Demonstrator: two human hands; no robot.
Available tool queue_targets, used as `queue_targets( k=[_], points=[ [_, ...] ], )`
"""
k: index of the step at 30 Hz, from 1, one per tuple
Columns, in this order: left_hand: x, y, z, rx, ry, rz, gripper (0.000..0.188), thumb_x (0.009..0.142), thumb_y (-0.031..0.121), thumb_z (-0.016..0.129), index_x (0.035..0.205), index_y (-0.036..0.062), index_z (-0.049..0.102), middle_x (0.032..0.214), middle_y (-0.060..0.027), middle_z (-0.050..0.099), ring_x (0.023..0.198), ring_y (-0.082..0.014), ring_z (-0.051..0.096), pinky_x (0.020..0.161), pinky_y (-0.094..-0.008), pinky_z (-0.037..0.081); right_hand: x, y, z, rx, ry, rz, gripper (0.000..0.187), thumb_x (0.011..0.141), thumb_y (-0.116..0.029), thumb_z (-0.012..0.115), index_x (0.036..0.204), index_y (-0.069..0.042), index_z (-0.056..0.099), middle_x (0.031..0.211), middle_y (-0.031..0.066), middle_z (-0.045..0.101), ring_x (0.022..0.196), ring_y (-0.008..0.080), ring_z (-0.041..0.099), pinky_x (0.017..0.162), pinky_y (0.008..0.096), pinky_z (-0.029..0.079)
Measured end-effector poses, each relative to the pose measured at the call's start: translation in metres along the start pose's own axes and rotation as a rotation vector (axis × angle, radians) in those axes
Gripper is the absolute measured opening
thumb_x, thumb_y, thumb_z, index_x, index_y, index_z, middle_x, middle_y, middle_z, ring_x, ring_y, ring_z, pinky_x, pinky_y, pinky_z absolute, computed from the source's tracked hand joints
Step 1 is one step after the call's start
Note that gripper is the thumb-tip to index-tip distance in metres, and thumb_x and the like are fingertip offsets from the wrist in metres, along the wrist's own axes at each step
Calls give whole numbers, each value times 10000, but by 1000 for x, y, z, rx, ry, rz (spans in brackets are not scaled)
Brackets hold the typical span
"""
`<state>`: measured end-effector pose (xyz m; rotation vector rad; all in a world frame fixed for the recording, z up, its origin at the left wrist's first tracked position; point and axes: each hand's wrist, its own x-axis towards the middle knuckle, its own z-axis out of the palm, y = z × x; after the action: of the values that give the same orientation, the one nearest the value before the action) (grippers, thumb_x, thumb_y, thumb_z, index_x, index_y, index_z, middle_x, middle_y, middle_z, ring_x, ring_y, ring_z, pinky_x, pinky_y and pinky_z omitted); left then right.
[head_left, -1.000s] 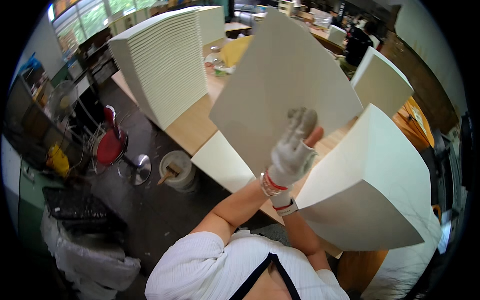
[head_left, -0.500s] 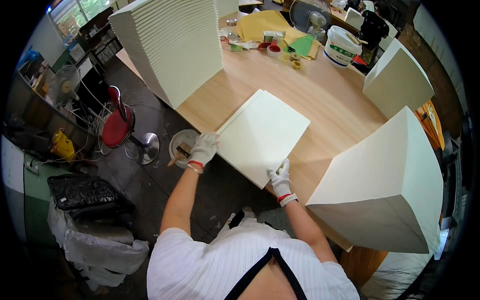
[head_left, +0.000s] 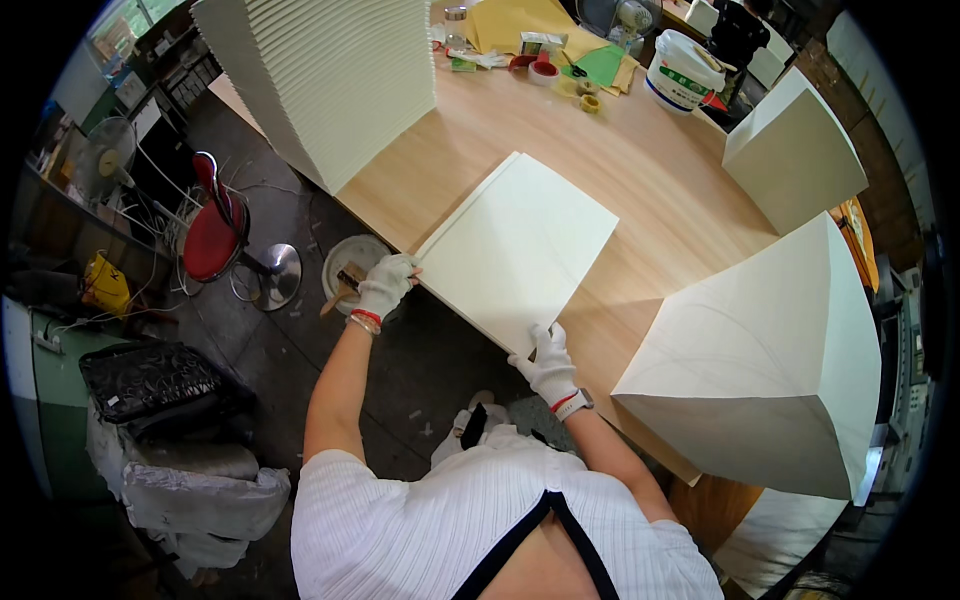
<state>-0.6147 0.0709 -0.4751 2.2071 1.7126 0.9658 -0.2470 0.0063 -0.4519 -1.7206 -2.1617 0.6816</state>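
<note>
The stacked white sheets (head_left: 520, 245) are touched at both near corners by left hand (head_left: 386, 288) and right hand (head_left: 549, 370), closure indeterminable.

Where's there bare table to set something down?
The widest bare table lies between the sheets, the bucket and the white blocks on the right. A narrower strip separates the sheets from the ribbed stack. The far side is crowded with yellow paper, tape and the bucket.

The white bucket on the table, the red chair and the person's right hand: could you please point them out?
White bucket (head_left: 680, 86), head view: front wall.
Red chair (head_left: 211, 244), head view: seat.
Right hand (head_left: 549, 371), head view: gloved back.
</note>
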Motion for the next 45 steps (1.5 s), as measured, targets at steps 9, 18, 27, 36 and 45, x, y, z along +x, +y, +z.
queue_targets(
  k=[9,18,27,36,45],
  points=[
    [13,5,-16,134,-130,43,192,716,102,801,887,58,724,885,-89,714,916,-272,662,774,-367,539,-3,-9,-3,-21,71,-64,706,711,-312,847,1299,-103,519,1347,254,432,1096,433,573,885,491,527],
    [3,-28,2,-71,-118,22,175,757,-1,717,931,10,720,909,-123,710,874,-269,705,767,-344,581,-3,-9,3,9,101,-65,690,700,-305,841,1278,-103,522,1315,255,445,1073,433,585,878,485,530],
    [-3,-16,-8,70,-90,36,275,746,89,767,1017,64,725,968,-142,717,945,-328,678,854,-391,538,-23,1,-26,83,18,-140,673,783,-306,789,1352,-87,504,1316,225,505,1083,395,605,882,449,531],
    [106,121,-93,-26,35,-244,291,877,110,656,1151,11,667,1056,-198,709,966,-295,688,850,-370,517,-168,-13,-300,392,392,-188,163,926,-51,645,1055,34,699,853,76,661,681,127,618,629,265,508],
    [200,485,-138,-369,65,1011,268,792,-55,728,1041,28,672,1112,-118,716,1002,-235,697,840,-328,563,-291,126,-458,-570,1487,146,300,1033,-154,515,1276,3,594,1199,143,644,1042,227,655,873,364,549]
  ],
)
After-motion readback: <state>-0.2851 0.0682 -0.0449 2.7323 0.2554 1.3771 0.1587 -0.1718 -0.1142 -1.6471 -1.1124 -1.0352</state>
